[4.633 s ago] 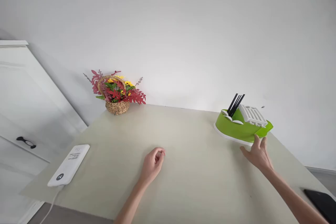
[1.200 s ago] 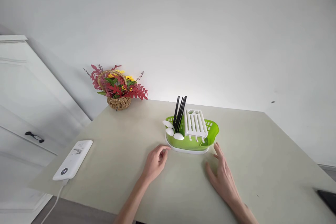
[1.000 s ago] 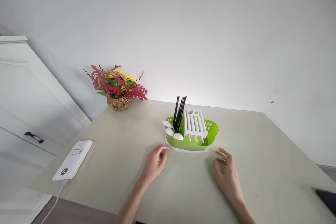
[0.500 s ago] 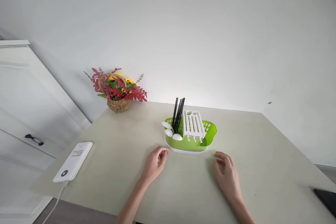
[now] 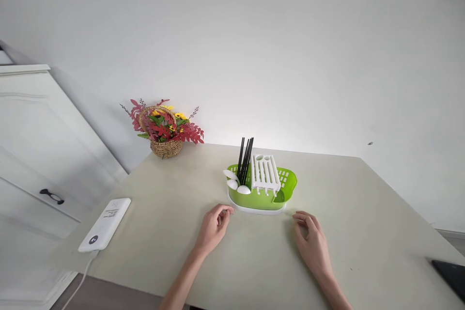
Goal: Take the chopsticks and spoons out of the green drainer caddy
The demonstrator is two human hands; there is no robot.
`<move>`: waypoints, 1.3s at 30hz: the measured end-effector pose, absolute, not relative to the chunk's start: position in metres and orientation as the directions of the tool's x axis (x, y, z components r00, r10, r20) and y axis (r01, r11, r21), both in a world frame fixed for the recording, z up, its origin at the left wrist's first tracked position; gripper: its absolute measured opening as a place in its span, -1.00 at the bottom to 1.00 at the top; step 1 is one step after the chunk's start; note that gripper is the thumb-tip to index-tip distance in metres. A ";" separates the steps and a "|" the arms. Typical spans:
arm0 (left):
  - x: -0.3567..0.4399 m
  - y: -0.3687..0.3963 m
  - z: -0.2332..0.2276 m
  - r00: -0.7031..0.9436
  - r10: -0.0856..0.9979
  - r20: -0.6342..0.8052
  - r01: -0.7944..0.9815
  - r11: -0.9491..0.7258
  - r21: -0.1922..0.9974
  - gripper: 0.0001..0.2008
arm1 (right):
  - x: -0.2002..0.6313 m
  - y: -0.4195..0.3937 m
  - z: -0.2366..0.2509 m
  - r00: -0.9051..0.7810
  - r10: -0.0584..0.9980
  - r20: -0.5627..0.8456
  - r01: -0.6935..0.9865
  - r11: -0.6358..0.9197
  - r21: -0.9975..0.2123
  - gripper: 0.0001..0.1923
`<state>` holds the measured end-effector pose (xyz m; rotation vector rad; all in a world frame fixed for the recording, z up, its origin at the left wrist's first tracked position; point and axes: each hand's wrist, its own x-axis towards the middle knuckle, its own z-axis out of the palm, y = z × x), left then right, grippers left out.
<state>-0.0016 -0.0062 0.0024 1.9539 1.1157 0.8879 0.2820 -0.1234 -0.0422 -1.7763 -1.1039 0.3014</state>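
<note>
A green utensil basket (image 5: 261, 200) stands on a white oval base tray (image 5: 258, 211) in the middle of the table. Black chopsticks (image 5: 245, 162) lean upright in its left part, beside several white spoons (image 5: 244, 189). A white slotted rack (image 5: 266, 173) with small hooks sits across the basket's centre. My left hand (image 5: 213, 227) rests on the table by the tray's front left, loosely curled, with thumb and fingers apart and nothing held. On the other side, my right hand (image 5: 311, 242) lies near the tray's front right, relaxed and holding nothing.
A wicker basket of artificial flowers (image 5: 166, 149) stands at the table's back left. At the left edge lies a white power bank (image 5: 105, 225) with a cable. A black flat object (image 5: 450, 273) shows at the right edge. A white cabinet (image 5: 39, 140) stands left of the table.
The whole view has shifted slightly, with the left-hand things appearing a little further right and lower. Both hands keep their places beside the tray; nothing was picked up.
</note>
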 end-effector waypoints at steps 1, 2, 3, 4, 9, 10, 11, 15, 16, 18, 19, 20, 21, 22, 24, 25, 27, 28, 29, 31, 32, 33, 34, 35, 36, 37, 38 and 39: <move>-0.002 -0.007 0.003 0.360 0.908 0.214 0.396 -0.357 0.846 -0.76 | 0.282 -0.124 -0.042 0.554 0.790 0.262 0.543 -0.104 -0.833 -0.72; -0.004 -0.007 0.004 0.319 0.922 0.218 0.382 -0.336 0.861 -0.76 | 0.282 -0.124 -0.042 0.553 0.791 0.261 0.545 -0.105 -0.832 -0.73; -0.005 -0.006 0.005 0.271 0.936 0.226 0.369 -0.318 0.873 -0.77 | 0.283 -0.124 -0.042 0.550 0.792 0.264 0.548 -0.104 -0.830 -0.73; -0.007 -0.004 0.007 0.224 0.946 0.236 0.358 -0.305 0.882 -0.77 | 0.283 -0.124 -0.043 0.547 0.793 0.268 0.550 -0.100 -0.829 -0.74; -0.013 0.020 0.035 0.028 0.952 0.305 0.310 -0.298 0.903 -0.82 | 0.283 -0.124 -0.044 0.543 0.797 0.265 0.541 -0.091 -0.836 -0.76; -0.013 0.026 0.044 -0.007 0.946 0.323 0.298 -0.306 0.904 -0.83 | 0.283 -0.123 -0.044 0.543 0.798 0.263 0.538 -0.090 -0.838 -0.76; -0.012 0.033 0.054 -0.039 0.938 0.344 0.287 -0.320 0.903 -0.84 | 0.283 -0.123 -0.044 0.541 0.798 0.264 0.538 -0.088 -0.838 -0.76; 0.003 0.060 0.097 -0.087 0.896 0.436 0.252 -0.403 0.880 -0.85 | 0.283 -0.123 -0.045 0.534 0.801 0.270 0.541 -0.078 -0.837 -0.76; 0.010 0.067 0.107 -0.061 0.891 0.450 0.253 -0.422 0.871 -0.84 | 0.283 -0.123 -0.045 0.533 0.801 0.272 0.543 -0.078 -0.836 -0.76; 0.026 0.080 0.126 0.042 0.890 0.454 0.266 -0.448 0.854 -0.79 | 0.283 -0.123 -0.046 0.529 0.802 0.278 0.548 -0.072 -0.834 -0.75; 0.034 0.087 0.134 0.108 0.892 0.440 0.274 -0.452 0.849 -0.76 | 0.284 -0.122 -0.046 0.527 0.802 0.282 0.550 -0.068 -0.833 -0.75; 0.043 0.094 0.141 0.183 0.894 0.409 0.282 -0.446 0.849 -0.71 | 0.284 -0.122 -0.047 0.527 0.801 0.285 0.550 -0.066 -0.833 -0.76; 0.051 0.100 0.147 0.258 0.896 0.362 0.291 -0.429 0.855 -0.66 | 0.284 -0.122 -0.047 0.529 0.800 0.283 0.548 -0.067 -0.834 -0.76; 0.059 0.105 0.152 0.320 0.899 0.300 0.305 -0.397 0.866 -0.60 | 0.284 -0.122 -0.048 0.530 0.800 0.280 0.545 -0.069 -0.835 -0.76; 0.072 0.114 0.158 0.418 0.895 0.155 0.344 -0.314 0.885 -0.47 | 0.284 -0.121 -0.049 0.533 0.798 0.280 0.542 -0.069 -0.838 -0.76; 0.078 0.118 0.160 0.451 0.887 0.098 0.366 -0.284 0.886 -0.42 | 0.283 -0.121 -0.049 0.531 0.798 0.285 0.542 -0.062 -0.838 -0.76; 0.089 0.124 0.161 0.515 0.856 0.039 0.396 -0.278 0.875 -0.38 | 0.283 -0.121 -0.049 0.524 0.797 0.299 0.545 -0.044 -0.837 -0.76; 0.093 0.127 0.160 0.546 0.837 0.040 0.391 -0.298 0.871 -0.38 | 0.283 -0.121 -0.048 0.522 0.797 0.304 0.545 -0.038 -0.838 -0.76; 0.097 0.130 0.159 0.578 0.814 0.052 0.372 -0.320 0.872 -0.39 | 0.283 -0.121 -0.048 0.521 0.797 0.306 0.544 -0.034 -0.838 -0.76; 0.103 0.136 0.155 0.628 0.774 0.080 0.308 -0.342 0.888 -0.41 | 0.283 -0.120 -0.048 0.517 0.800 0.305 0.541 -0.029 -0.840 -0.76; 0.105 0.138 0.153 0.646 0.757 0.092 0.277 -0.346 0.896 -0.42 | 0.283 -0.120 -0.048 0.515 0.801 0.304 0.539 -0.027 -0.842 -0.77; 0.106 0.140 0.151 0.656 0.747 0.105 0.256 -0.351 0.901 -0.43 | 0.283 -0.120 -0.047 0.514 0.803 0.302 0.537 -0.026 -0.843 -0.77; 0.107 0.142 0.149 0.659 0.743 0.118 0.245 -0.361 0.900 -0.43 | 0.283 -0.120 -0.047 0.514 0.803 0.300 0.534 -0.026 -0.845 -0.77; 0.107 0.143 0.147 0.654 0.744 0.135 0.243 -0.376 0.894 -0.44 | 0.283 -0.120 -0.047 0.516 0.803 0.299 0.530 -0.025 -0.847 -0.77; 0.107 0.144 0.146 0.645 0.748 0.155 0.245 -0.395 0.885 -0.45 | 0.283 -0.120 -0.046 0.518 0.801 0.299 0.527 -0.023 -0.850 -0.77; 0.106 0.143 0.145 0.634 0.752 0.178 0.249 -0.417 0.874 -0.46 | 0.283 -0.120 -0.046 0.520 0.800 0.300 0.523 -0.021 -0.852 -0.78; 0.105 0.143 0.144 0.623 0.755 0.204 0.248 -0.438 0.864 -0.47 | 0.283 -0.120 -0.045 0.520 0.800 0.301 0.521 -0.018 -0.853 -0.78; 0.104 0.142 0.143 0.614 0.755 0.229 0.236 -0.453 0.860 -0.47 | 0.282 -0.120 -0.045 0.517 0.801 0.301 0.519 -0.015 -0.854 -0.78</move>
